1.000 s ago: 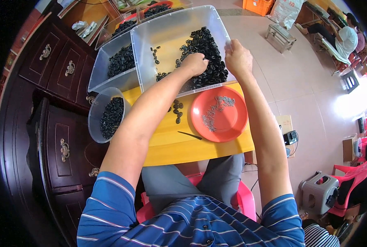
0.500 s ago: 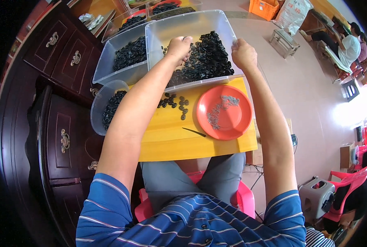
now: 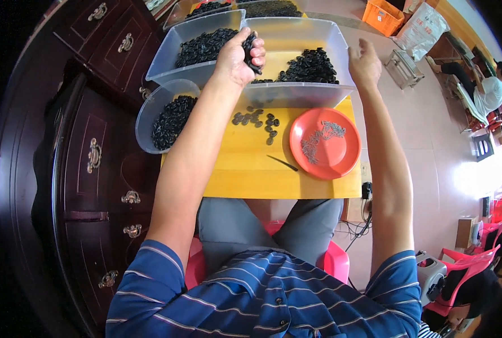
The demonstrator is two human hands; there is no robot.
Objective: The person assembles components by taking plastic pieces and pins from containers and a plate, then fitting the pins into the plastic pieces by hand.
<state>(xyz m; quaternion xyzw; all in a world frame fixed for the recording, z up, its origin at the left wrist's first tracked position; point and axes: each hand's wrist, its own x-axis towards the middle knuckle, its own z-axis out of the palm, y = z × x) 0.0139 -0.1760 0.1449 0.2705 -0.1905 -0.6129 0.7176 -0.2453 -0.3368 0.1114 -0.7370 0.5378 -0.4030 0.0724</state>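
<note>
My left hand (image 3: pixel 234 61) is closed around a handful of small black oval pieces (image 3: pixel 252 53), above the left side of a clear plastic bin (image 3: pixel 313 96). A pile of the same black pieces (image 3: pixel 311 66) lies in the bin's right part. Beside the bin's right rim is my right hand (image 3: pixel 366 66), thumb and fingers apart and nothing seen in it. Several loose black oval pieces (image 3: pixel 270 128) are scattered on the yellow tabletop (image 3: pixel 234 174). To their right sits an orange-red plate (image 3: pixel 349 160) with small silvery metal pieces (image 3: pixel 322 138).
A thin dark pointed tool (image 3: pixel 283 163) lies left of the plate. Another clear bin (image 3: pixel 169 67) and a rounded tub (image 3: pixel 144 124), both with black pieces, stand at the left. Dark wooden drawers (image 3: pixel 87 152) border the left. Other people sit at the far right.
My left hand has come up out of the pile with a handful of black pieces. My right hand's fingers have opened at the bin's rim. The view has shifted.
</note>
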